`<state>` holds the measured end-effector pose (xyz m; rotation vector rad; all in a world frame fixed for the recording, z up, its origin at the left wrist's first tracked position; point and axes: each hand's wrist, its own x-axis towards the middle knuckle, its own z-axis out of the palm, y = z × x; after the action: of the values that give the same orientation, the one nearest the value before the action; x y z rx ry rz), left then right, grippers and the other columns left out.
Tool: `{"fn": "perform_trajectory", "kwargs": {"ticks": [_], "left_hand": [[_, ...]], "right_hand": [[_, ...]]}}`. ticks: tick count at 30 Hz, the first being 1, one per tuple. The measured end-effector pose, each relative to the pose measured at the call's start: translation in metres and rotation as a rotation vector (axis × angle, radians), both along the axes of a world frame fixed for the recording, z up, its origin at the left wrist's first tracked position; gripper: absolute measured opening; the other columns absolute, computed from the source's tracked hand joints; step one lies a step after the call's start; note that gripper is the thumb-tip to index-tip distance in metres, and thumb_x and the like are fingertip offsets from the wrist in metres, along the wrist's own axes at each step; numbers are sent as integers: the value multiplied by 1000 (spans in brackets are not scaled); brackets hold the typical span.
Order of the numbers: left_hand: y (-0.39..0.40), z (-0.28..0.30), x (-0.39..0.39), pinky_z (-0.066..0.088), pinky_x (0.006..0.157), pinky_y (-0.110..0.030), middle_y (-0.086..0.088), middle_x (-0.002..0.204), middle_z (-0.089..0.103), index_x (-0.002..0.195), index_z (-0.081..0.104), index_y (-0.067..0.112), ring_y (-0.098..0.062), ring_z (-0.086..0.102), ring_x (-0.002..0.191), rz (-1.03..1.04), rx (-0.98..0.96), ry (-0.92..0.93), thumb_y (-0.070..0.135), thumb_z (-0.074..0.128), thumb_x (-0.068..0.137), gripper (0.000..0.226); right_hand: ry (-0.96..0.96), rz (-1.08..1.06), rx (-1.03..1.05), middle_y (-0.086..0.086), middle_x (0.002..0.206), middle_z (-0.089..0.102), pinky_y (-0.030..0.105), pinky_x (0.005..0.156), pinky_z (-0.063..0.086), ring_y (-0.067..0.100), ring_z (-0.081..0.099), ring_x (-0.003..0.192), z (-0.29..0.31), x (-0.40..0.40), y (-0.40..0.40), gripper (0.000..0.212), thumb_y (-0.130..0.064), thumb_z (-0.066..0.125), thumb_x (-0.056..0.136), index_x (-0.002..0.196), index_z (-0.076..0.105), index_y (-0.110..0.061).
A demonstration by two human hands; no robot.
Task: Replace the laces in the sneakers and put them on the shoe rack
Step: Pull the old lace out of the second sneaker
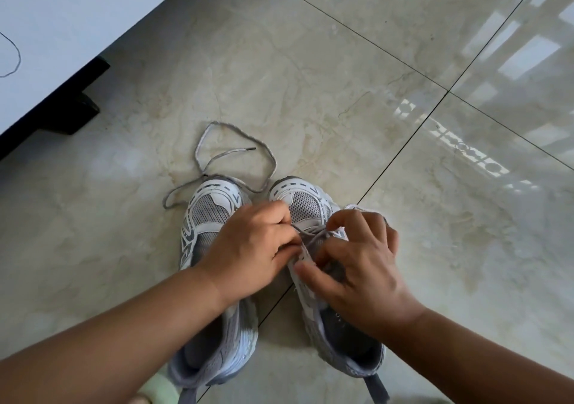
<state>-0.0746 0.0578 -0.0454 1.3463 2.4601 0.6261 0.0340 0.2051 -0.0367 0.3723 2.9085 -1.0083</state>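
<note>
The floor is glossy beige marble-look tile with dark grout lines crossing at the right, and it mirrors bright window light at the upper right. At the upper left stands a white piece of furniture on a black base with a short black foot; a thin dark thread lies looped on its top surface.

Two grey-and-white mesh sneakers stand side by side on the floor, toes pointing away from the person. The left sneaker has no lace in its eyelets; a loose grey shoelace lies in loops on the floor just beyond its toe, crossing over the toe cap, with a dark tip showing. Both hands work over the right sneaker. The left hand has its fingers curled, pinching a grey lace at the eyelets. The right hand has thumb and fingers curled round the same lace and the tongue area. No brand or writing can be read on the shoes. A pale green slipper shows at the bottom edge.
</note>
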Motion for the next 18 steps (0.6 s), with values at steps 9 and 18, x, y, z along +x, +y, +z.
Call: {"fn": "perform_trajectory", "kwargs": {"ticks": [9,18], "left_hand": [[-13,-6,-16,26,64,-36,-8,77,51,71,57,11,-28,51,69,115,-255,318,8,77,66,21],[-2,5,7,44,65,-34,0,82,56,85,70,14,-19,53,76,-18,-33,83,27,67,77,16]], "right_hand": [[-4,-118,-74,-14,93,41,28,72,15,7,25,93,-8,-1,-7,21,-35,61,68,54,58,-19],[69,-147,-91,-15,90,41,38,74,33,9,30,92,-8,1,-10,27,-44,55,70,55,58,-22]]}}
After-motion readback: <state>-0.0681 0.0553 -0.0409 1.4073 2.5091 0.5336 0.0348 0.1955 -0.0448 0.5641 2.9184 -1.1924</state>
